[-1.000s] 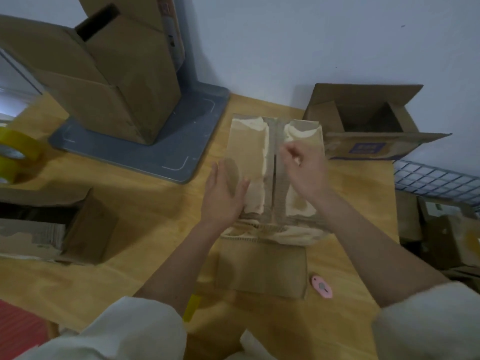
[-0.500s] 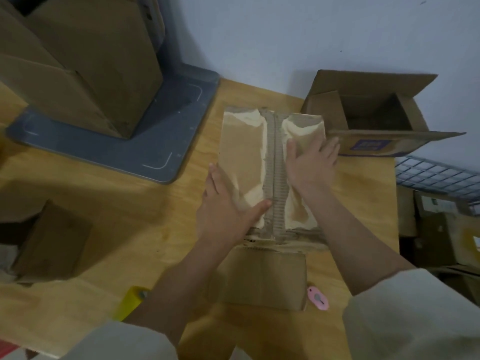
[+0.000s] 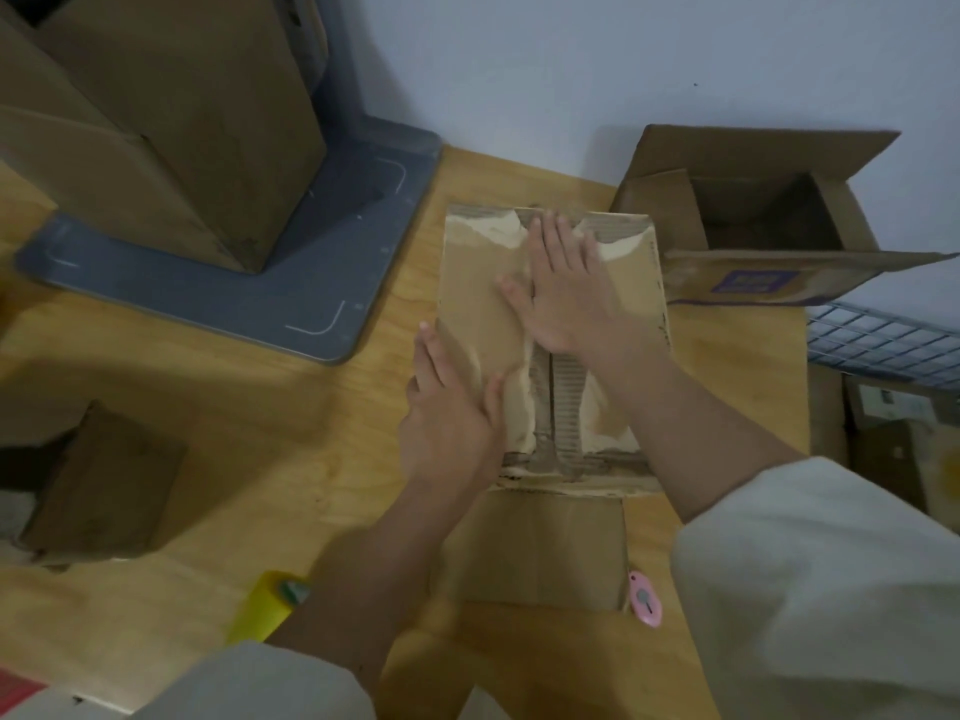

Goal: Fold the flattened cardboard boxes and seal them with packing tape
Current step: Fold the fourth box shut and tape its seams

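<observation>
Two flat palms | left hand, right hand spread, pressing torn corrugated cardboard box | wooden table

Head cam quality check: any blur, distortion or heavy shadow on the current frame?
Head view: dim, flat indoor light, no glare; soft throughout, with motion smear on the left hand and the yellow tape roll. Wide-angle bend tilts the tall cardboard box at upper left. Broad shadows fall on the wooden table left of the box under the hands. The right hand reads clearly.
</observation>
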